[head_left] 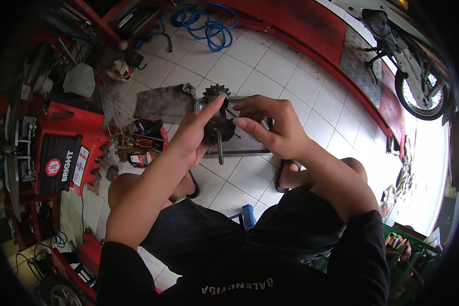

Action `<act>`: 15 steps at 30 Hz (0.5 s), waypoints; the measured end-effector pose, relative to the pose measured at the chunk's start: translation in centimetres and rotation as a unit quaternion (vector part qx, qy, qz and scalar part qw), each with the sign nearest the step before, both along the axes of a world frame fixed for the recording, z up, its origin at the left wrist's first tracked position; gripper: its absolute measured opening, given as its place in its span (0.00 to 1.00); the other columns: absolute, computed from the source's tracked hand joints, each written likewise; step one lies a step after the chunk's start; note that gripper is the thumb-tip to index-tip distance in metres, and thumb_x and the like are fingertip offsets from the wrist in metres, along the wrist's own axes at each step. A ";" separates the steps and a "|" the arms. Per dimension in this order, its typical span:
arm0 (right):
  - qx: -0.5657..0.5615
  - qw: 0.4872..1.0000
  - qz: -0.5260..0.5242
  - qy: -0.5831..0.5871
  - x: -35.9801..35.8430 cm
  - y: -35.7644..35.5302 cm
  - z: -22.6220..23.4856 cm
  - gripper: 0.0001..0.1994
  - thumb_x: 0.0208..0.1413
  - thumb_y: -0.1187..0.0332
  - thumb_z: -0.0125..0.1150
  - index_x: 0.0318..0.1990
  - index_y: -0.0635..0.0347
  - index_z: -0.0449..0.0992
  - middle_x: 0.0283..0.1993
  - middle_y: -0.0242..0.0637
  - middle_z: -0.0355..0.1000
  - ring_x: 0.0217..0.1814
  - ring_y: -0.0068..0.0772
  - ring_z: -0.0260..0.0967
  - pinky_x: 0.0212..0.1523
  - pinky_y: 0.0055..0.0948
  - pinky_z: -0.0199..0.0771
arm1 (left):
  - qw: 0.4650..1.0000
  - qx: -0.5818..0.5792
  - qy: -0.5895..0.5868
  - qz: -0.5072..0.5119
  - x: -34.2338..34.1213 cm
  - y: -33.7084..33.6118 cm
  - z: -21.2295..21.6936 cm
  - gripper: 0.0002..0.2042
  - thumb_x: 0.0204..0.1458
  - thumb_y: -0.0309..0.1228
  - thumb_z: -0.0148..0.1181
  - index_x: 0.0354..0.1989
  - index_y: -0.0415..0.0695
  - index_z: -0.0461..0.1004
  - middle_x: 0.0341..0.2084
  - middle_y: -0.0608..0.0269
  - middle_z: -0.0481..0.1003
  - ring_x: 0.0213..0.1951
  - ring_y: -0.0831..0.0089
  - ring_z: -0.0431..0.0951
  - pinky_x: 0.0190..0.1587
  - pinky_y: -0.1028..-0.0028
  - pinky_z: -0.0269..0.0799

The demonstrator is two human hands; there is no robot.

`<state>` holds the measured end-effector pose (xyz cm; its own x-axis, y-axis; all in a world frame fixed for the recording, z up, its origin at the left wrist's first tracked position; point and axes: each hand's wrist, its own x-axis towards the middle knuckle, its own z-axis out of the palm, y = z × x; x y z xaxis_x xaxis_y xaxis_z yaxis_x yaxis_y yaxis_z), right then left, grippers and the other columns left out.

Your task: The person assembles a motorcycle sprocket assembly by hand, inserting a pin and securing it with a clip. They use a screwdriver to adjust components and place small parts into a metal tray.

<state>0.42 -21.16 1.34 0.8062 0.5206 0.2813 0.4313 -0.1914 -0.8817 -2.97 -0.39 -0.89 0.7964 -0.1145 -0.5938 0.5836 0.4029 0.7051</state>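
White tiled floor (270,66), bearing a grey flat metal tray (245,148), a dirty grey rag (163,103), a coiled blue hose (209,23), and a red tool tray (140,143).

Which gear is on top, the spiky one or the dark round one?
The spiky sprocket. It sits above the dark round gear, by the left hand fingertip.

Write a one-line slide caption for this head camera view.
Seated over a white tiled floor, left hand and right hand hold a dark gear-and-shaft assembly above a metal tray.
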 end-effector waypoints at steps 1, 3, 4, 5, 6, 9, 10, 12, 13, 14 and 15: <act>0.040 0.999 0.014 -0.014 0.1 0.0 0.1 0.10 0.60 0.67 0.67 0.41 0.65 0.82 0.32 0.46 0.80 0.30 0.39 0.79 0.34 0.31 0.78 | 1.000 0.000 0.006 0.008 0.1 0.0 -0.1 0.19 0.59 0.49 0.64 0.43 0.45 0.75 0.30 0.66 0.77 0.27 0.76 0.77 0.25 0.73 0.72; 0.024 0.999 0.023 -0.043 0.4 -0.2 -0.1 0.09 0.58 0.68 0.69 0.41 0.65 0.82 0.33 0.45 0.80 0.31 0.40 0.80 0.35 0.32 0.79 | 1.000 0.001 0.014 0.017 0.2 -0.1 0.0 0.19 0.59 0.50 0.64 0.43 0.45 0.75 0.30 0.66 0.77 0.26 0.74 0.77 0.25 0.73 0.71; 0.016 0.998 0.028 -0.057 0.5 -0.2 -0.3 0.09 0.57 0.69 0.70 0.41 0.65 0.82 0.34 0.45 0.80 0.32 0.41 0.80 0.35 0.32 0.80 | 1.000 0.001 0.018 0.021 0.1 -0.2 0.0 0.19 0.59 0.50 0.63 0.43 0.46 0.75 0.30 0.65 0.77 0.26 0.74 0.77 0.24 0.73 0.71; 0.007 0.999 0.024 -0.046 0.5 -0.2 -0.4 0.09 0.57 0.68 0.70 0.41 0.65 0.82 0.33 0.45 0.80 0.31 0.41 0.80 0.35 0.32 0.80 | 0.999 -0.009 0.023 0.022 0.1 -0.3 -0.1 0.19 0.59 0.51 0.63 0.43 0.46 0.74 0.29 0.65 0.76 0.26 0.73 0.77 0.24 0.73 0.70; -0.001 0.999 0.020 -0.034 0.6 -0.1 -0.5 0.09 0.58 0.68 0.70 0.41 0.65 0.82 0.33 0.46 0.80 0.31 0.40 0.79 0.35 0.32 0.79 | 0.999 -0.020 0.027 0.022 0.0 -0.4 -0.2 0.19 0.59 0.51 0.63 0.43 0.46 0.74 0.29 0.65 0.76 0.26 0.73 0.77 0.24 0.73 0.69; -0.024 1.000 0.008 -0.018 0.7 -0.1 -0.7 0.10 0.59 0.65 0.69 0.39 0.65 0.83 0.30 0.46 0.79 0.29 0.40 0.79 0.33 0.32 0.78 | 0.998 -0.041 0.037 -0.004 -0.1 -0.3 -0.7 0.22 0.56 0.54 0.65 0.44 0.49 0.75 0.33 0.66 0.77 0.31 0.74 0.78 0.30 0.72 0.72; -0.031 0.999 0.006 -0.015 0.7 0.0 -0.7 0.11 0.59 0.64 0.69 0.38 0.65 0.83 0.29 0.46 0.79 0.28 0.39 0.79 0.33 0.32 0.78 | 0.998 -0.045 0.040 -0.016 -0.2 -0.1 -0.9 0.23 0.55 0.56 0.67 0.45 0.49 0.75 0.35 0.67 0.77 0.34 0.75 0.79 0.33 0.72 0.74; -0.052 0.999 0.007 -0.007 0.7 -0.1 -0.1 0.12 0.60 0.63 0.68 0.37 0.66 0.83 0.27 0.45 0.78 0.27 0.39 0.78 0.32 0.32 0.77 | 0.998 -0.048 0.035 -0.022 -0.2 0.0 -0.9 0.23 0.55 0.56 0.67 0.45 0.49 0.75 0.34 0.68 0.77 0.34 0.75 0.79 0.33 0.72 0.74; -0.064 0.998 0.007 -0.004 0.6 -0.1 0.2 0.13 0.60 0.62 0.68 0.36 0.66 0.83 0.26 0.45 0.78 0.26 0.38 0.77 0.31 0.32 0.76 | 0.998 -0.051 0.032 -0.026 -0.2 0.0 -1.0 0.23 0.55 0.56 0.67 0.45 0.49 0.75 0.34 0.68 0.77 0.34 0.76 0.79 0.33 0.72 0.75; -0.069 0.997 0.010 0.019 0.7 -0.2 0.2 0.13 0.60 0.62 0.68 0.35 0.66 0.83 0.26 0.45 0.77 0.25 0.38 0.77 0.31 0.32 0.76 | 0.998 -0.048 0.034 -0.023 -0.2 0.0 -0.9 0.23 0.55 0.56 0.67 0.45 0.49 0.75 0.34 0.67 0.77 0.34 0.76 0.79 0.33 0.72 0.75; -0.074 0.996 0.012 0.042 0.7 -0.2 0.3 0.13 0.60 0.62 0.68 0.35 0.66 0.83 0.25 0.45 0.77 0.25 0.38 0.76 0.31 0.32 0.76 | 0.998 -0.045 0.035 -0.020 -0.2 0.0 -0.9 0.23 0.55 0.56 0.67 0.45 0.49 0.75 0.34 0.67 0.77 0.33 0.76 0.79 0.33 0.72 0.75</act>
